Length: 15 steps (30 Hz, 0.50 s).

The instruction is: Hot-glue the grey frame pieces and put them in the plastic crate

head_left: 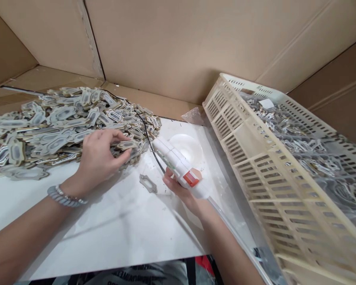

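Note:
My left hand [102, 154] pinches a small scalloped frame-shaped plate [127, 145] between thumb and fingers, at the right edge of a big pile of similar plates [62, 114]. In my right hand [180, 190] is a white glue gun [178, 160] with a red label. Its narrow tip points up and left toward the held plate, apart from it. A long pale stick [225, 219] trails from its rear along my forearm. One loose grey plate [148, 183] lies flat on the white table [106, 229] between my hands.
A cream slotted plastic crate [240, 142] stands at the right, holding bagged plates [308, 146]. A black cord [145, 126] runs past the pile. Behind the glue gun is a round white dish [192, 144]. Cardboard walls [166, 51] enclose the back.

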Available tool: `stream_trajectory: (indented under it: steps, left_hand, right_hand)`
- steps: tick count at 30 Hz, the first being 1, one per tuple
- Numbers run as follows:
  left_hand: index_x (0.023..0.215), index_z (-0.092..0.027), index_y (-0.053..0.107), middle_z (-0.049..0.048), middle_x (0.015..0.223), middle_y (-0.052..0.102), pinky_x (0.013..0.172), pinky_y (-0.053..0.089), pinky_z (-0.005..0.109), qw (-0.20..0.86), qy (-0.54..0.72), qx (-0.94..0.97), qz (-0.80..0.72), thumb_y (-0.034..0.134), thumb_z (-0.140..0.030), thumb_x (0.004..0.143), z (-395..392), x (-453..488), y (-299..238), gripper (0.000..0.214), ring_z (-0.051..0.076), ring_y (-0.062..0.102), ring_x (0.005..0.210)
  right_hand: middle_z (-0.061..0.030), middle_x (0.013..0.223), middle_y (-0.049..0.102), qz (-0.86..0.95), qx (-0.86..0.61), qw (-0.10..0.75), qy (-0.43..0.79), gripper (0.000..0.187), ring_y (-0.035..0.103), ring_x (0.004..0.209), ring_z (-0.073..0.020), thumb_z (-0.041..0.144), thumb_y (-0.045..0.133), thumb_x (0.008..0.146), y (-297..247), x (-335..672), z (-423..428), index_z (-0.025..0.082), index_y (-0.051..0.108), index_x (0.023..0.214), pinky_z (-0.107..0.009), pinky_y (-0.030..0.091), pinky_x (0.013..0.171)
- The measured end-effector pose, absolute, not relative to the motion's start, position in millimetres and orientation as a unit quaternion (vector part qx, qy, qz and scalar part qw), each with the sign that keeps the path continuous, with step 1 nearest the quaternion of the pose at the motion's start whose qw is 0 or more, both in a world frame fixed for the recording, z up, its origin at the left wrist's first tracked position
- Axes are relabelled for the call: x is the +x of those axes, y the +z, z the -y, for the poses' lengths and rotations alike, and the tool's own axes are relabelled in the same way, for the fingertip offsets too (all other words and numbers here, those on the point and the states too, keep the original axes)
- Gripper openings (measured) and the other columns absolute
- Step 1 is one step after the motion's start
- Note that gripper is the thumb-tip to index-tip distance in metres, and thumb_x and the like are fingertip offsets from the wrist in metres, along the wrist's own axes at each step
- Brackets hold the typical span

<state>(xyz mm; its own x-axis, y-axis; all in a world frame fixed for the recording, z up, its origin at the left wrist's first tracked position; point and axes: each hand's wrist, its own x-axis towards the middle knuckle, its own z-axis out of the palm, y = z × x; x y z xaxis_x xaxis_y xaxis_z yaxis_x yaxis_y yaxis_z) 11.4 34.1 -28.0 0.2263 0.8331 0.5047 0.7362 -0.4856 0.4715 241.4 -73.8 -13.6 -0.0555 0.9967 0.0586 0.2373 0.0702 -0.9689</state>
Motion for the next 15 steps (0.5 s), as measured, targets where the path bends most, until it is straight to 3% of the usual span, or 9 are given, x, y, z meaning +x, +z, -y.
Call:
stream_trajectory:
  steps: [8,12,15]
  left_hand:
    - [0.100,-0.023,0.071,0.0061,0.085,0.077,0.099,0.035,0.051,-0.042,0.306,0.833,-0.459,0.053,-0.035,0.095,-32.2,15.5,-28.8,0.022,0.030,0.065,0.104]
    - [0.110,-0.021,0.071,0.0076,0.096,0.079,0.097,0.036,0.051,-0.073,0.290,0.847,-0.439,0.054,-0.034,0.097,-31.2,12.2,-27.7,0.025,0.032,0.063,0.109]
    - [0.105,-0.023,0.072,0.0059,0.103,0.079,0.097,0.037,0.050,-0.082,0.282,0.860,-0.416,0.055,-0.034,0.097,-30.3,12.5,-27.6,0.022,0.032,0.063,0.109]
  right_hand:
    - [0.0025,0.066,0.047,0.581,-0.526,0.447,0.430,0.028,0.042,0.062,-0.0137,0.040,0.068,0.086,-11.9,240.0,73.4,0.023,0.053,0.070,-0.030,0.035,0.058]
    - [0.0028,0.067,0.048,0.587,-0.528,0.443,0.425,0.029,0.042,0.061,-0.0132,0.040,0.068,0.086,-11.6,240.6,72.3,0.022,0.052,0.071,-0.029,0.036,0.058]
    - [0.0047,0.063,0.046,0.577,-0.540,0.453,0.413,0.029,0.040,0.057,-0.0114,0.040,0.069,0.085,-10.9,241.3,73.0,0.022,0.051,0.070,-0.028,0.035,0.056]
